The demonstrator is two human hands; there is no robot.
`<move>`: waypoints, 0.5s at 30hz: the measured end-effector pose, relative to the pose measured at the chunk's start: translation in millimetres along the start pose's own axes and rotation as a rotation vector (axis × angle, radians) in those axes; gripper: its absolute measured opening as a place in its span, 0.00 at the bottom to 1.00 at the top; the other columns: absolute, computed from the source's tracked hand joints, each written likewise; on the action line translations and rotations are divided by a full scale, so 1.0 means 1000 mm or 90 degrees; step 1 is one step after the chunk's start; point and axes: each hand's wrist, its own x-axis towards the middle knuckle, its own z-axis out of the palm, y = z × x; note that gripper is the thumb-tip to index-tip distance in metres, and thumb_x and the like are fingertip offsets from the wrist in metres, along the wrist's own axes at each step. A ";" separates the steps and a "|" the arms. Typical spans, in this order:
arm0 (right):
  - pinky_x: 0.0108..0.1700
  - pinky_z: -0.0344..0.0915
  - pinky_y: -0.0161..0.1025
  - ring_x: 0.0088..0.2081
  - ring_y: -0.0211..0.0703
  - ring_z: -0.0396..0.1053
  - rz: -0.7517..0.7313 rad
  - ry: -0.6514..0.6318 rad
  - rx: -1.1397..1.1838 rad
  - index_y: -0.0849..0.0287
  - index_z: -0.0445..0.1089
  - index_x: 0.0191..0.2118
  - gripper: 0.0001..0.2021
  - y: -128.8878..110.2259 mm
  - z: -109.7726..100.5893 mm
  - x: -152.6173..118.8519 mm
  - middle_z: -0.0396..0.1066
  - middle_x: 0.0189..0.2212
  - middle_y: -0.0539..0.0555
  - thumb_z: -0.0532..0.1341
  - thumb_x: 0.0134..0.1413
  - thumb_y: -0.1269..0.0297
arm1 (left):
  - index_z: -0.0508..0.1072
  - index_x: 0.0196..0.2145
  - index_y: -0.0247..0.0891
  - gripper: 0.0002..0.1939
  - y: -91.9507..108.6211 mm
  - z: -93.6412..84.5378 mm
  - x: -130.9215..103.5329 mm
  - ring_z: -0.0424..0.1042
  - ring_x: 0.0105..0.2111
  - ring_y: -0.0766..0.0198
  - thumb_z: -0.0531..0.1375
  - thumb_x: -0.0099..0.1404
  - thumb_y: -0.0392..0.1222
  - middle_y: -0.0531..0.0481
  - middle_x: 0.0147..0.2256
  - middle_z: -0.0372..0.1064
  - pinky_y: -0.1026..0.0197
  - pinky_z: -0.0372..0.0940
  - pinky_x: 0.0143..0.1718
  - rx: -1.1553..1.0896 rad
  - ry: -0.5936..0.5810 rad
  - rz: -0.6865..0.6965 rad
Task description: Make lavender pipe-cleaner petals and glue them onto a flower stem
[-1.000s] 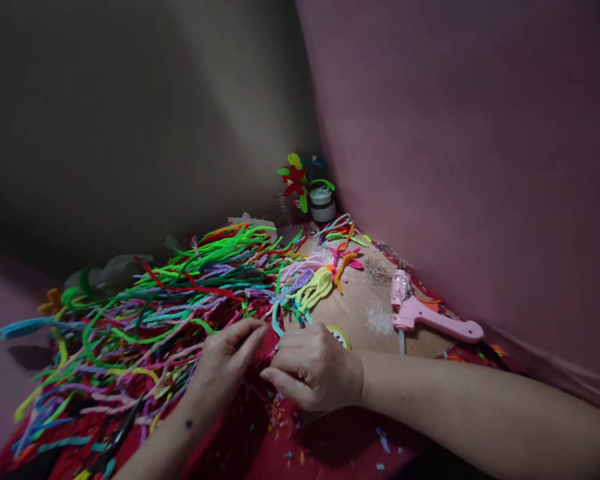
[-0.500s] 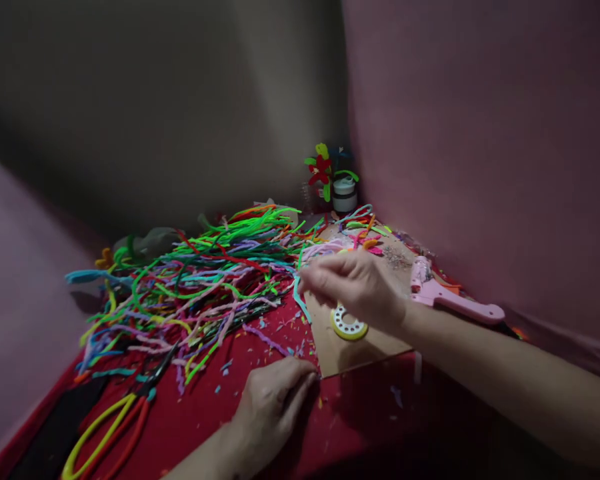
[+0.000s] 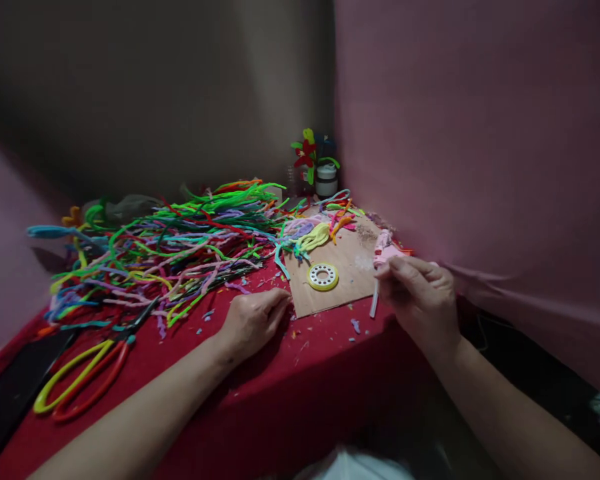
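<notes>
My left hand (image 3: 254, 321) rests on the red cloth beside the board's near left corner. Its fingers are curled in, and whatever they may hold is hidden. Fingers pinched together, my right hand (image 3: 423, 297) is raised near the board's right corner; I cannot make out anything between the fingertips. Just behind it lies a pink glue gun (image 3: 387, 248), its handle mostly covered by the hand. A thin translucent glue stick (image 3: 374, 300) lies by the board's corner. On the wooden board (image 3: 307, 303) sits a yellow-rimmed ring with holes (image 3: 323, 277).
A big heap of coloured pipe cleaners (image 3: 205, 233) spreads across the left. Scissors (image 3: 93, 373) with yellow and red handles lie in front of it. A bundle of yellow pipe cleaners (image 3: 316, 236) is on the board. A pipe-cleaner flower (image 3: 305, 153) and a pale jar (image 3: 326, 180) stand behind.
My right hand has moved from above the ring to the right, in front of the glue gun, uncovering the ring and yellow bundle. My left hand stays by the board. The view has shifted.
</notes>
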 end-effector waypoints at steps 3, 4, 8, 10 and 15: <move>0.17 0.52 0.31 0.16 0.31 0.57 0.079 0.016 -0.016 0.62 0.73 0.23 0.09 0.019 -0.012 -0.014 0.64 0.15 0.49 0.64 0.46 0.61 | 0.72 0.32 0.37 0.09 0.001 0.000 -0.002 0.71 0.22 0.68 0.52 0.63 0.37 0.51 0.24 0.74 0.69 0.60 0.24 0.014 -0.023 0.015; 0.17 0.51 0.30 0.16 0.31 0.57 0.084 0.023 -0.011 0.62 0.73 0.23 0.09 0.023 -0.014 -0.017 0.63 0.15 0.49 0.65 0.45 0.61 | 0.72 0.33 0.37 0.09 0.002 0.000 -0.003 0.71 0.23 0.68 0.52 0.63 0.37 0.51 0.25 0.74 0.69 0.61 0.25 0.021 -0.029 0.017; 0.19 0.53 0.30 0.18 0.30 0.56 0.060 0.042 -0.022 0.61 0.73 0.24 0.07 0.033 -0.019 -0.019 0.63 0.17 0.49 0.66 0.44 0.63 | 0.72 0.31 0.37 0.09 0.003 0.000 -0.003 0.70 0.22 0.69 0.52 0.64 0.38 0.51 0.24 0.73 0.69 0.60 0.24 0.039 -0.036 0.008; 0.19 0.52 0.30 0.19 0.30 0.56 0.043 0.046 -0.055 0.60 0.72 0.24 0.07 0.033 -0.019 -0.020 0.62 0.17 0.48 0.66 0.44 0.63 | 0.72 0.31 0.36 0.10 0.003 0.000 -0.002 0.69 0.21 0.69 0.51 0.64 0.38 0.51 0.24 0.73 0.68 0.59 0.24 0.038 -0.033 0.002; 0.20 0.50 0.31 0.18 0.29 0.53 0.021 0.044 -0.105 0.61 0.68 0.20 0.11 0.024 -0.016 -0.023 0.58 0.16 0.47 0.64 0.48 0.64 | 0.71 0.29 0.36 0.12 0.005 0.001 -0.002 0.67 0.20 0.69 0.51 0.64 0.40 0.50 0.23 0.72 0.67 0.57 0.22 0.032 -0.031 -0.004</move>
